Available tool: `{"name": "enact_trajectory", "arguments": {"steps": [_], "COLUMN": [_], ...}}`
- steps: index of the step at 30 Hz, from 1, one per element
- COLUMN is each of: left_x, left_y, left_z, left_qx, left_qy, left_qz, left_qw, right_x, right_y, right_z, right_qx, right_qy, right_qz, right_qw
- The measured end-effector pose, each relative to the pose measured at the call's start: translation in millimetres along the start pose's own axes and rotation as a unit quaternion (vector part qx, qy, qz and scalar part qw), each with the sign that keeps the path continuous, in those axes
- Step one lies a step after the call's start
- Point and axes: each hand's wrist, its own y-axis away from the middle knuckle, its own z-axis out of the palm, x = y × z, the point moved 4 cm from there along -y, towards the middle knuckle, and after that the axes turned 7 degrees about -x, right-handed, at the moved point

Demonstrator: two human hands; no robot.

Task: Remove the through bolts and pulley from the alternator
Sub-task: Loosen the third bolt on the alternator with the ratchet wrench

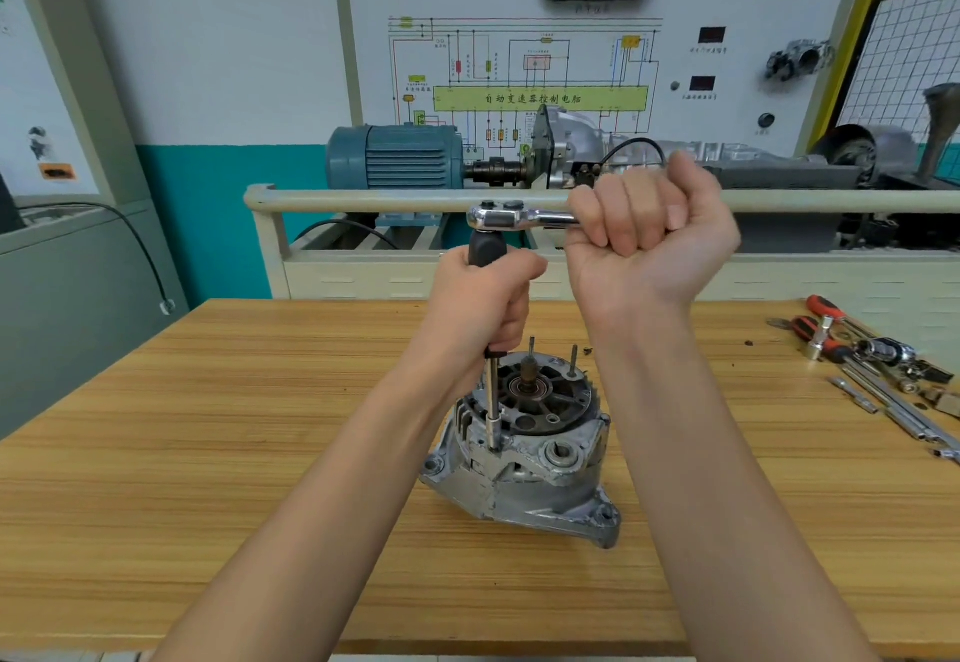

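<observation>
— Both hands are gripping tools: the right hand (644, 224) is wrapping its fingers tight round the ratchet (498, 218) handle, and the left hand (485, 308) is clutching the black driver handle (484, 245) beneath the ratchet head.

— Where's the alternator (524, 453)?

— Sitting on the wooden bench (208, 427), directly under the left hand — the extension shaft (491, 401) is running straight down into a through bolt at the housing's near edge.

— Any advice?

— I'd be keeping that shaft plumb and pressing down while swinging, or the socket may be slipping off. Two studs (573, 361) are standing up nearby.
</observation>
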Motion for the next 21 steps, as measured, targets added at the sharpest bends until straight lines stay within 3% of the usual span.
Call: {"name": "enact_trajectory", "arguments": {"steps": [3, 6, 11, 15, 21], "left_x": [-1, 0, 0, 2, 2], "left_y": [0, 0, 0, 0, -2], "left_z": [2, 2, -4, -3, -6], "left_qx": [0.034, 0.029, -0.016, -0.067, -0.052], "left_qy": [-0.012, -0.007, 0.004, 0.01, 0.01], "left_qz": [0.007, 0.011, 0.005, -0.001, -0.029], "left_qw": [0.999, 0.999, 1.0, 0.998, 0.998], "right_x": [2, 5, 4, 14, 13], "right_y": [21, 26, -6, -30, -19], "right_z": [17, 23, 5, -11, -4], "right_qx": [-0.089, -0.126, -0.044, 0.026, 0.009], "right_qy": [0.103, 0.133, 0.052, -0.085, -0.04], "right_qz": [-0.096, -0.127, -0.004, 0.114, 0.067], "right_qw": [0.986, 0.975, 0.998, 0.989, 0.997]}}
